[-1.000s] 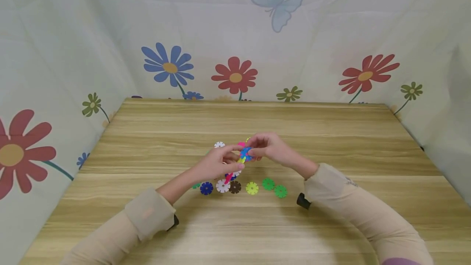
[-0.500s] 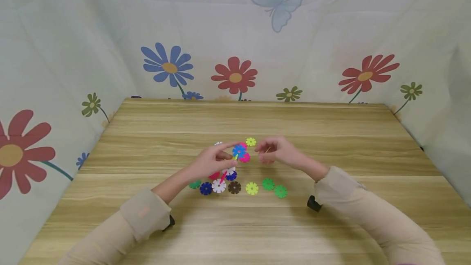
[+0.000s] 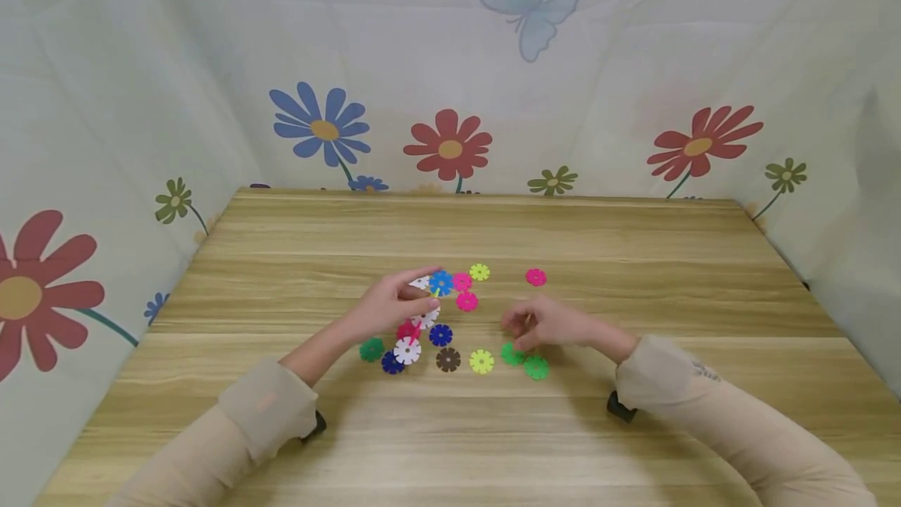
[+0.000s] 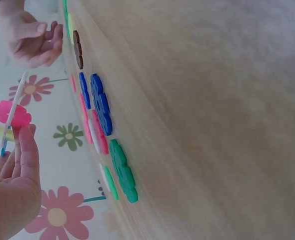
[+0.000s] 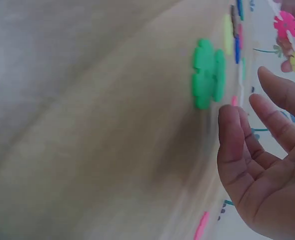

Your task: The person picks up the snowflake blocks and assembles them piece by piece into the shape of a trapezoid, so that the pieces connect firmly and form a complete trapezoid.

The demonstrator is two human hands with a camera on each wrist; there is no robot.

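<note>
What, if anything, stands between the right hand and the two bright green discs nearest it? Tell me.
Nothing visible: the right wrist view shows a gap between the right hand and these green discs.

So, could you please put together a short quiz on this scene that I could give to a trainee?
1. Which of the person's hands holds the chain of joined discs?
2. True or false: the right hand is gripping a green disc.
3. In the head view, what colour is the disc lying directly right of the brown disc? A) dark blue B) yellow C) pink

Key:
1. The left hand.
2. False: the right hand holds nothing.
3. B, it is the yellow disc.
</note>
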